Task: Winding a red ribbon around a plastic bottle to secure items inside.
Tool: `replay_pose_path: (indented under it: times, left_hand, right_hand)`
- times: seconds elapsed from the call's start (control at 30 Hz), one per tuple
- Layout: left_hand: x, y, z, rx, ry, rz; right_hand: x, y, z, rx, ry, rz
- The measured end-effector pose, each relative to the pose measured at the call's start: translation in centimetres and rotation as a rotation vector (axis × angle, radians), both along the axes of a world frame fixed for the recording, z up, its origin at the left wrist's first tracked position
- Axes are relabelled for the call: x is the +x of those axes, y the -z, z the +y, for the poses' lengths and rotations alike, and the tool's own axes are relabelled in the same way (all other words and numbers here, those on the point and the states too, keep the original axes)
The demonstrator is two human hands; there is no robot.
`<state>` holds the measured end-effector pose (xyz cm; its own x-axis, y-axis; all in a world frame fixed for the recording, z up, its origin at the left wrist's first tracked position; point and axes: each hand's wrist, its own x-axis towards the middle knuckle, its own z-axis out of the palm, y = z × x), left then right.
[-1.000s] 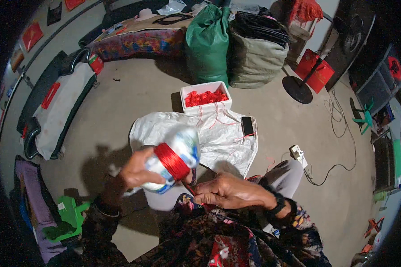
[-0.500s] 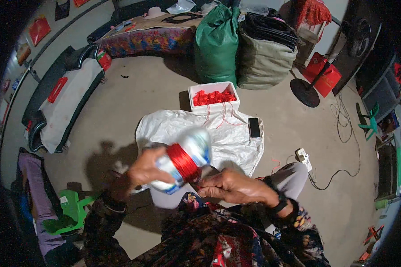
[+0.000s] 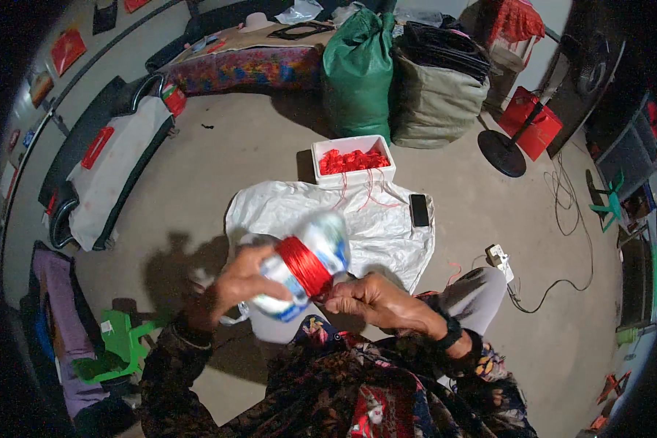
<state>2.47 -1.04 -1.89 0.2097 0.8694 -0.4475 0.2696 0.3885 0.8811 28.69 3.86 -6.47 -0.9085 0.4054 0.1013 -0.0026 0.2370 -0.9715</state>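
My left hand [image 3: 244,283] is wrapped round the near end of a blurred white-and-blue plastic-looking bundle [image 3: 331,235], tilted over my lap. A thick band of red cord [image 3: 304,267] is wound round its middle. At the band's lower right edge, my right hand [image 3: 369,300] is closed in a pinch on the red cord, though the fingers hide most of what is between them. Beyond the hands, a white foam box [image 3: 354,179] holds a heap of red cord [image 3: 350,160], and a few loose strands hang over its near side.
A white sheet [image 3: 270,201] lies on the floor, with a black phone [image 3: 419,210] on its right edge. A power strip [image 3: 498,261] with a trailing cable lies to the right. Full sacks [image 3: 358,80] and a fan [image 3: 502,153] stand farther back; a green stool [image 3: 117,343] is at left.
The bundle has turned slightly in my left hand and stays motion-blurred. My right hand remains closed beside the red band, shifted very little. The surroundings sit slightly farther right in view.
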Motion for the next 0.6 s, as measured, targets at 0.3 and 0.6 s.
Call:
replay_pose_path:
  times: [0.3,0.6]
  left_hand:
    - [3.6,1.4,-2.4,0.246,0.610,0.025]
    - [4.4,-3.1,-2.0,0.107,0.035,-0.249]
  right_hand:
    - [0.0,-4.4,4.5,-0.270,-0.057,-0.089]
    - [1.5,7.0,0.5,-0.652,0.207,0.167]
